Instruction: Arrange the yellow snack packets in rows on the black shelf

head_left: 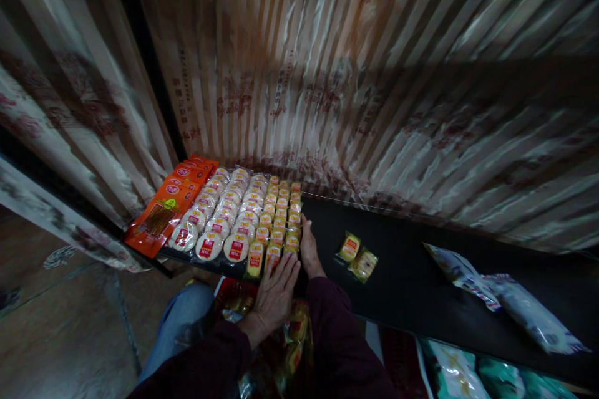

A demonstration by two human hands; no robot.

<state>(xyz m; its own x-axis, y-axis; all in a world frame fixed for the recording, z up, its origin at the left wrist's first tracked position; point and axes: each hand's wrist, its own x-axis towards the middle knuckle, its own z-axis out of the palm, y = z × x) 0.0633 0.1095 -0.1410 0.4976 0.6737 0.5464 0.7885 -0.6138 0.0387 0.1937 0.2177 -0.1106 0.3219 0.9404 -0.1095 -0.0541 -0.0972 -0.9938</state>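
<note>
Small yellow-wrapped snacks (279,215) stand in three columns on the black shelf (397,280). My left hand (276,290) lies with its fingers extended against the front ends of these columns. Along the right side of the rightmost column, my right hand (309,246) rests upright with its fingers stretched. Round white packaged crackers (209,245) fill several columns left of the yellow ones. Orange packets (161,212) overlap at the shelf's left end. Two loose yellow snacks, one upper (349,247) and one lower (364,264), lie right of my right hand.
Blue-white packages (533,312) lie farther right on the shelf. Below my arms is a bag of yellow snacks (297,336). Green packages (500,377) sit under the shelf at right. A pleated curtain (327,75) hangs behind, and a dark post (145,50) stands at left.
</note>
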